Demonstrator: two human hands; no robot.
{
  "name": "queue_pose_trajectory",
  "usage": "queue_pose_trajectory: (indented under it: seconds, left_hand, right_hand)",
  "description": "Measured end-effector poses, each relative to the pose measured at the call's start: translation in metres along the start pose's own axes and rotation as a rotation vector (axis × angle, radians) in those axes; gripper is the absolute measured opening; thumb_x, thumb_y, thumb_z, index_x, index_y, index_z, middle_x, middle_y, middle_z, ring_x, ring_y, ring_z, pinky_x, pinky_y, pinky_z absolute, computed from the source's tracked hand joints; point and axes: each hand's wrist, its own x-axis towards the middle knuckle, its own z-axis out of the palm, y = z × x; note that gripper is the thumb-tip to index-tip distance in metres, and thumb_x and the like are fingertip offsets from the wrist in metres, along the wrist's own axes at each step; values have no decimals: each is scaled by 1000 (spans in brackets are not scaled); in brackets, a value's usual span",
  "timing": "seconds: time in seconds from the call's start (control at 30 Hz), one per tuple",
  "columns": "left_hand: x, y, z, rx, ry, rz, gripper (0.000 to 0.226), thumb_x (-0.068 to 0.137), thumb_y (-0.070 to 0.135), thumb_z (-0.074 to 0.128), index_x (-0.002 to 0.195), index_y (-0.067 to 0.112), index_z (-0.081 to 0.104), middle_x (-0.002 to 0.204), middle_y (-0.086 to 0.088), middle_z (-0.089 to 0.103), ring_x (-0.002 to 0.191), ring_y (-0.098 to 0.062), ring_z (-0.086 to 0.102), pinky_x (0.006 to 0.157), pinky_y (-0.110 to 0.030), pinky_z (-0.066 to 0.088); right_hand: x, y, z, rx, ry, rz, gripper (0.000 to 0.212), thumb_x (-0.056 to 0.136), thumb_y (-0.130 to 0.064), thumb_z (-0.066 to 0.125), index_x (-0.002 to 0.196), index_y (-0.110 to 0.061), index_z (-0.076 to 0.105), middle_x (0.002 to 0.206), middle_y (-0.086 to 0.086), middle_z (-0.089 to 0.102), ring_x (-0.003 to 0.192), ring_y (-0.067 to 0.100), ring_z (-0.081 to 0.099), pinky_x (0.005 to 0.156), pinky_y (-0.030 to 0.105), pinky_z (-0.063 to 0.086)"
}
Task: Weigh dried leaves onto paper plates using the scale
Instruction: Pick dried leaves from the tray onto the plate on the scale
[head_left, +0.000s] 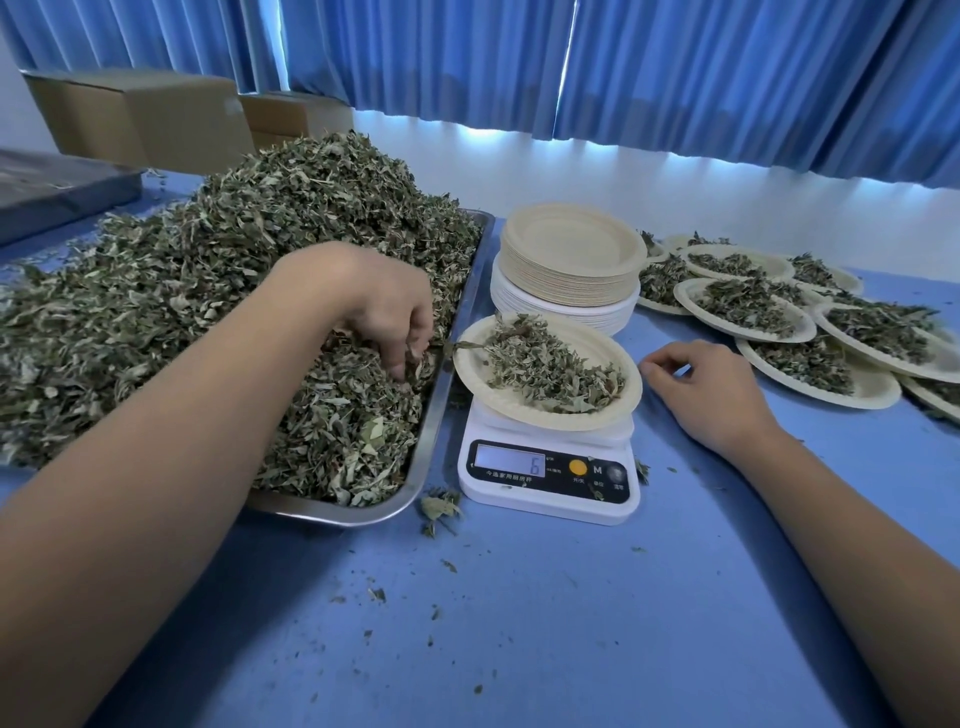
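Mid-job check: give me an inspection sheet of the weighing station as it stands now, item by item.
Surface: blue table, small leaf crumbs scattered over it.
Job's things: scale reads 6 and carries a paper plate of leaves; metal tray on its left, heaped with dried leaves; stack of empty plates behind the scale; filled plates overlapping at right.
Clutter: loose leaf clump by the tray's near corner.
Hands: left hand digs curled fingers into the dried leaves; right hand rests on the table beside the scale, holding nothing.
Cables: nothing seen.
Surroundings: blue curtains; cardboard boxes at back left.
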Motion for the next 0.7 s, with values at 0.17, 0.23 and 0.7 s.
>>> queue_pose_trajectory:
  seconds: [0.17, 0.23, 0.7]
  left_hand:
    - [-3, -6, -12, -85, 252, 30, 19, 73, 18, 88, 78, 26, 71, 86, -1, 68, 80, -21, 60, 77, -39, 54]
    - [-3, -7, -12, -57, 286, 41, 20, 73, 17, 88, 79, 27, 72, 91, 0, 68, 83, -20, 61, 79, -36, 52]
    - [-10, 2, -22, -259, 589, 110, 18, 70, 18, 91, 81, 22, 77, 85, -2, 74, 80, -15, 68, 71, -25, 52]
  right_hand:
    - [-1, 1, 1, 2, 8, 7, 14, 96, -24, 64, 92, -20, 77, 84, -14, 65, 76, -2, 57, 71, 27, 37]
    - [-1, 0, 0, 5, 4, 1, 14, 96, -23, 64, 92, -21, 77, 88, -9, 69, 76, 1, 58, 72, 28, 38]
    - [-1, 0, -1, 1, -10, 1, 15, 97, -25, 63, 95, -21, 77, 94, -3, 71, 79, 4, 60, 73, 28, 40]
